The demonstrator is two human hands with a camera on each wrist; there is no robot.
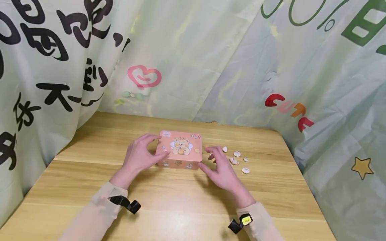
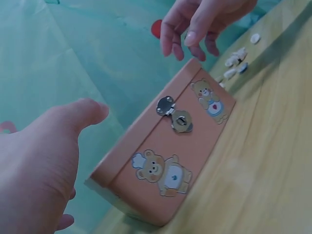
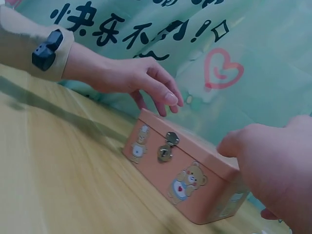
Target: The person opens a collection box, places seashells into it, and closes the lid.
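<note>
A pink tin box [image 1: 181, 147] with a cartoon bear on its lid lies on the table, its lid down. In the left wrist view a metal latch [image 2: 174, 115] shows on its front between two bear pictures. My left hand [image 1: 140, 154] is at the box's left end, fingers spread loosely and thumb over the lid's edge. On the other side, my right hand [image 1: 221, 170] is at the right end, fingers loosely bent, thumb by the front corner. Neither hand grips the box; whether any fingertip touches it I cannot tell.
Several small white seashells [image 1: 237, 154] and a spiral shell [image 1: 233, 161] lie to the right of the box, close to my right hand. A wooden table [image 1: 181, 207] carries everything. Printed cloth curtains [image 1: 193, 60] hang behind and along both sides.
</note>
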